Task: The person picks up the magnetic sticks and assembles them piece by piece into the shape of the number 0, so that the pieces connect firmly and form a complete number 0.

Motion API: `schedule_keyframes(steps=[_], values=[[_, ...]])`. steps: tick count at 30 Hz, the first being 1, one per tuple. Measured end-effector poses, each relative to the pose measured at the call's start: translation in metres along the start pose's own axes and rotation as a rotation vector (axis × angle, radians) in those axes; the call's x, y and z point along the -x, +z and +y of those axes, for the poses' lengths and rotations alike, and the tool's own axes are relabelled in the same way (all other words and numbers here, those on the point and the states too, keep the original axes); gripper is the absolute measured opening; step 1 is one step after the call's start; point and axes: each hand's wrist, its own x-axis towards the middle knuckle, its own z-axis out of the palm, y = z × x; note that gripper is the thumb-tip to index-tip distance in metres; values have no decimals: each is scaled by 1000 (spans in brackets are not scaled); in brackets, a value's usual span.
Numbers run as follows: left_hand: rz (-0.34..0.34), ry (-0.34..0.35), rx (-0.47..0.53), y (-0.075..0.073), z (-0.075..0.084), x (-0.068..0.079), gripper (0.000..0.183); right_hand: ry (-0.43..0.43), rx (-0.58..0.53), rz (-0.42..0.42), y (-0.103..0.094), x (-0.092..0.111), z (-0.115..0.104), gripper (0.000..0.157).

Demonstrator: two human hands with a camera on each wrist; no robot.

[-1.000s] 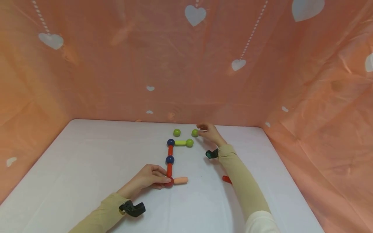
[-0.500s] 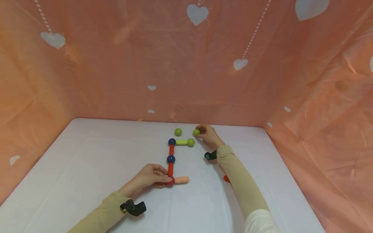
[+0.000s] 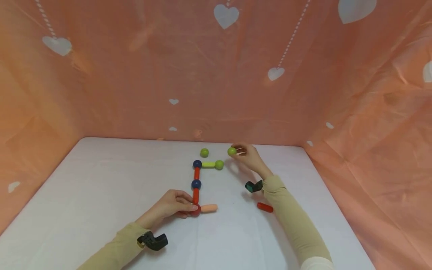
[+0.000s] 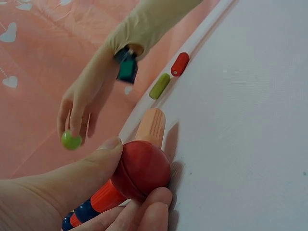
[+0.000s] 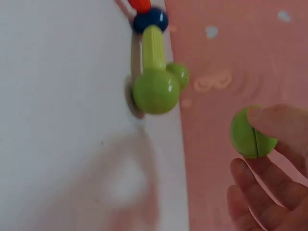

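My left hand [image 3: 173, 204] pinches a red ball [image 4: 144, 166] between thumb and fingers, at the near end of a rod-and-ball figure. From that ball a peach rod [image 3: 209, 208] points right. A red rod [image 3: 195, 195] leads away to a dark blue ball [image 3: 196, 184], followed by another red rod and blue ball [image 3: 197, 164]. There a light green rod [image 3: 208, 164] turns right, ending in a green ball [image 3: 219, 164]. My right hand [image 3: 249, 156] pinches a loose green ball [image 5: 252, 132], held apart from the figure, behind and right of that end.
Another green ball [image 3: 204, 152] lies behind the figure on the white table [image 3: 128, 172]. At the right, a loose red rod [image 3: 264, 207] lies beside the right sleeve. A green rod [image 4: 160, 86] shows in the left wrist view. Orange cloth [image 3: 189, 75] hangs around the table.
The right hand has closed its fingers on the loose green ball and lifted it slightly, moving a little right. More of the loose red rod shows. The left hand stays on the red ball.
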Motion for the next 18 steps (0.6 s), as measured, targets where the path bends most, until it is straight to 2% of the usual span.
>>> schedule_keyframes(steps=[5,13,15,18], values=[[0,-9,0,-1,0,-2,50,-59,-6,-40,-3,24,-9,34],[14,-11,-8,-1,0,-1,48,-124,-31,-189,8,60,-16,35],[14,-3,-11,-1,0,-1,47,-131,-32,-235,11,69,-24,34],[16,1,-14,0,0,-1,46,-130,-31,-301,20,82,-26,34]])
